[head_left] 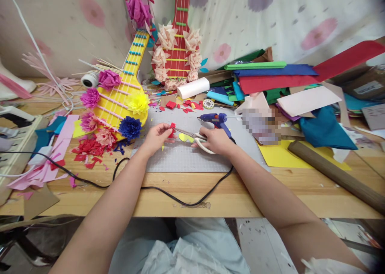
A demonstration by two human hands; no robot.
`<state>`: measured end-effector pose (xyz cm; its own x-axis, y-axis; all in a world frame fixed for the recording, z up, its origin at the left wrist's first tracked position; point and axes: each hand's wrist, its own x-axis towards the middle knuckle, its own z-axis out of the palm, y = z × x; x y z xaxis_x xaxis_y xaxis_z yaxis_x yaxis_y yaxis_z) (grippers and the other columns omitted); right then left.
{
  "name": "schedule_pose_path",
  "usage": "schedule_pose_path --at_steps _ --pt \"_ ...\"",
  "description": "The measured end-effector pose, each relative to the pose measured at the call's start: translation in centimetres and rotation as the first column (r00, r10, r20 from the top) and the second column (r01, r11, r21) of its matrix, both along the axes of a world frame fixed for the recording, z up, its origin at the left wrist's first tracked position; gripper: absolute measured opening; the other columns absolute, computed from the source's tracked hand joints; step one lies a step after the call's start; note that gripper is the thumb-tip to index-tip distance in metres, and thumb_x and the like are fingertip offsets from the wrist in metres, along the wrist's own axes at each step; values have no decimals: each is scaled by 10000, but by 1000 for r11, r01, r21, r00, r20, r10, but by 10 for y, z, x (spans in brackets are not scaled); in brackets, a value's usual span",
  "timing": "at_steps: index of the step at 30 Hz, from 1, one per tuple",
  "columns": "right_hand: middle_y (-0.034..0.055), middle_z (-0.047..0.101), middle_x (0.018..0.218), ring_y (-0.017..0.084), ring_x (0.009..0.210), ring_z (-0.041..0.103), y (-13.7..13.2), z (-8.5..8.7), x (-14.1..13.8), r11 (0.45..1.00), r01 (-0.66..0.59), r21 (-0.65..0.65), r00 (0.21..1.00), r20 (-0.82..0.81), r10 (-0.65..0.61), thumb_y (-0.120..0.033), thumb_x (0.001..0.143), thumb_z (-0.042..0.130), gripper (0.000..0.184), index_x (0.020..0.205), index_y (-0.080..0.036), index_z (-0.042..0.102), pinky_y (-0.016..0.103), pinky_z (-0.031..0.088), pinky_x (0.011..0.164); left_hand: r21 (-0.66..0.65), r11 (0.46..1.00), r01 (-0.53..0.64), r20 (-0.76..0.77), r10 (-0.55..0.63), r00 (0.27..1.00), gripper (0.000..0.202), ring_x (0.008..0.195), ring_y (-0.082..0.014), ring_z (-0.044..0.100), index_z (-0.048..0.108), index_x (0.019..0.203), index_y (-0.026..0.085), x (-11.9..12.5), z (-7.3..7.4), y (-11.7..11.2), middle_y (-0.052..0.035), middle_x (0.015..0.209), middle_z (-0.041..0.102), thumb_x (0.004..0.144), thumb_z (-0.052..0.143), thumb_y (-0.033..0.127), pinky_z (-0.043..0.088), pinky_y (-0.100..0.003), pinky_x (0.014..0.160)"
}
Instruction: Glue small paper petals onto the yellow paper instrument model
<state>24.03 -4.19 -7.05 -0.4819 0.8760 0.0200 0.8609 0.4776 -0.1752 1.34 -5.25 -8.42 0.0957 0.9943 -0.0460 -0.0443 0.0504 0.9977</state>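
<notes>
- Well, my left grip (158,138) is pinched on a small piece of red paper (172,130), held just above the grey cutting mat (186,162) on the wooden counter (177,213).
- My right grip (218,140) is closed around the white handles of the scissors (196,135), whose blades point left toward that piece; from here I can't tell whether they touch it.
- The paper should weigh next to nothing and give easily: I'd expect it to crease or tear if squeezed hard or tugged.
- I'd take it by one edge between thumb and fingertip, leaving the far edge free and the skin clear of the blade tips.
- The scissors I judge rigid and modestly heavy, best held by the handle loops, with the pivot steady.
- Yellow-green scraps (185,138) lie beneath the blades; light as they look, a sleeve could shift them.
- The glue gun (221,120) lies just beyond my right grip; I'd treat its nozzle as hot.
</notes>
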Motion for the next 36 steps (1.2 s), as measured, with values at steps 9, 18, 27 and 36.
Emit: schedule_pose_path --at_steps 9,18,27,36 --pt "52 617 686 183 646 558 -3 2 -1 1000 -10 -3 999 31 10 -691 756 405 529 822 -181 530 261 203 529 -2 999 -48 4 48 999 325 614 -126 620 574 756 135 0 -1 2 11 674 593 597 706 386 551 -280 576" --pt "42 615 656 174 607 548 -1 -4 -3 998 29 61 999 39 -32 -695 759 391 534 805 -185 544 264 176 519 -15 997 -72 20 73 997 323 592 -126 620 593 752 121 0 -1 2 2 667 611 584 717 368 548 -279 565" --pt "38 603 635 163 592 536 -1 -4 -2 997 42 65 998 36 -44 -690 757 398 527 795 -187 552 263 183 515 -27 998 -48 4 48 999 282 641 -136 633 596 765 124 -1 2 0 -8 712 618 617 694 343 556 -293 595" --pt "39 609 674 165 617 537 -2 -2 -2 999 25 21 999 22 -25 -681 756 406 513 816 -189 537 254 203 516 7 999 -52 32 52 998 290 667 -141 635 576 760 135 -2 0 1 -11 720 616 617 699 354 555 -289 591"
